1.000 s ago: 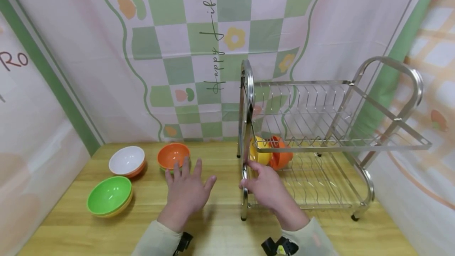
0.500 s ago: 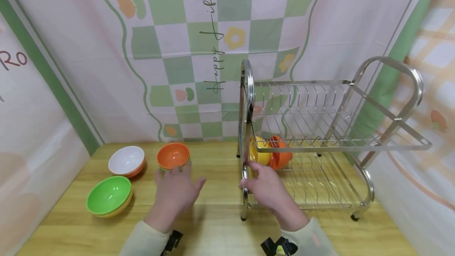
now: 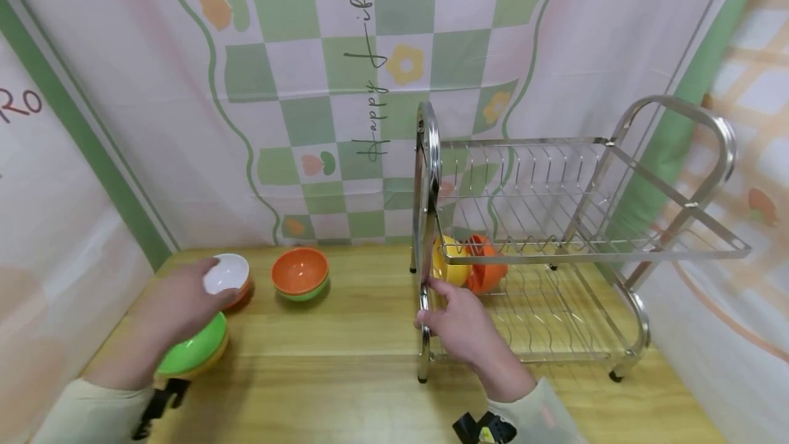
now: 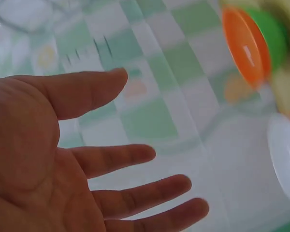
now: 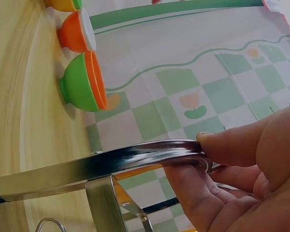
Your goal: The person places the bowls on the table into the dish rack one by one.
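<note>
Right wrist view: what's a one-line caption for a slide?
Right grip holding the metal rack frame, with a green bowl and nested orange bowl beyond on the table.

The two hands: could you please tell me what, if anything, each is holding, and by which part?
The right hand holds the metal rack by the lower part of its left end frame. The left hand holds nothing.

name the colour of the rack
The rack is shiny silver, clearest in the head view.
</note>
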Demonstrator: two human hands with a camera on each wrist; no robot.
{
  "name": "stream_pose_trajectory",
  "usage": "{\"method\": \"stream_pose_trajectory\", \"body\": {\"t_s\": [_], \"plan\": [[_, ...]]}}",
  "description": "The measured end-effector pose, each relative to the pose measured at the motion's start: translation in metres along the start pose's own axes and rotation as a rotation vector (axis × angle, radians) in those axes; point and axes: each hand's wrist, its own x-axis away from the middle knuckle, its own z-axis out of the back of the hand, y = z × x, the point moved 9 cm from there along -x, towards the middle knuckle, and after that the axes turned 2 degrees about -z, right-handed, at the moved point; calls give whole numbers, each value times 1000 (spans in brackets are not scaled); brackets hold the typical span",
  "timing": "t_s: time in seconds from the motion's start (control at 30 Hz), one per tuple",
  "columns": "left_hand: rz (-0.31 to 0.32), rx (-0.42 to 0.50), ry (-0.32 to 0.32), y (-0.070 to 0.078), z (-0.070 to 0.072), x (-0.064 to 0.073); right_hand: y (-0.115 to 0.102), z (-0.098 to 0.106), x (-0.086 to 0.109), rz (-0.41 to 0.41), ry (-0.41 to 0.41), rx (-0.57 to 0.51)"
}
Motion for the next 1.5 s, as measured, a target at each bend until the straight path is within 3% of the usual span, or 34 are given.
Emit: {"method": "stream_pose_trajectory", "body": {"t_s": [0.1, 0.23, 0.33, 0.47, 0.57, 0.83, 1.2, 1.5], "plan": [[18, 34, -77, -38, 5, 0, 0, 0, 0, -1, 0, 4], [86, 264, -268, -84, -5, 4, 0, 0, 0, 4, 2, 8], [186, 453, -379, -116, -18, 10, 0, 1, 0, 8, 3, 10], [294, 538, -426, -153, -31, 16, -1, 1, 1, 5, 3, 7], [343, 610, -429, -170, -39, 20, -1, 1, 1, 5, 0, 0], [342, 806, -436, -185, -57, 23, -1, 1, 1, 10, -5, -20], [332, 903, -431, -188, -81, 25, 0, 2, 0, 8, -3, -2], [287, 960, -456, -183, -89, 26, -2, 1, 1, 17, -4, -3]]}}
